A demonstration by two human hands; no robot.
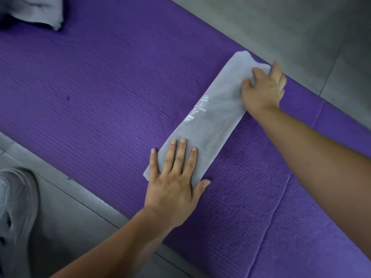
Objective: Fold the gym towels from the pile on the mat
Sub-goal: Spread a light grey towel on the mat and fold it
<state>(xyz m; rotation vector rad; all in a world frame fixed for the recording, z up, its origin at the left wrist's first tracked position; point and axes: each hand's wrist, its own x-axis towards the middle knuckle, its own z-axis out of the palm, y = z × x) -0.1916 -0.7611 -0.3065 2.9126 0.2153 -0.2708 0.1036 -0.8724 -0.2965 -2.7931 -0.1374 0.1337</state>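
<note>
Gym towel [212, 121], grey and folded to a long narrow strip, lies flat on the purple mat [100, 87], near the mat's right part and slanted across it. The mat is the biggest thing in sight; it has a fine ribbed surface and runs diagonally over a grey tiled floor [281, 23], which shows at the upper right and the lower left.

At the top left corner, partly cut by the edge of view, a crumpled pile [38, 11] of grey cloth sits on the mat, well apart from the strip. On the floor at the lower left stands a light grey shoe [14, 207], just beside the mat's edge.

The left hand [174, 187] presses flat on the near end of the towel, its grip released and fingers straight and spread. The right hand [263, 91] is at the far end, its grip grasping the towel there with curled fingers. Between both hands, a small white marking [197, 108] runs along the towel's left edge.
</note>
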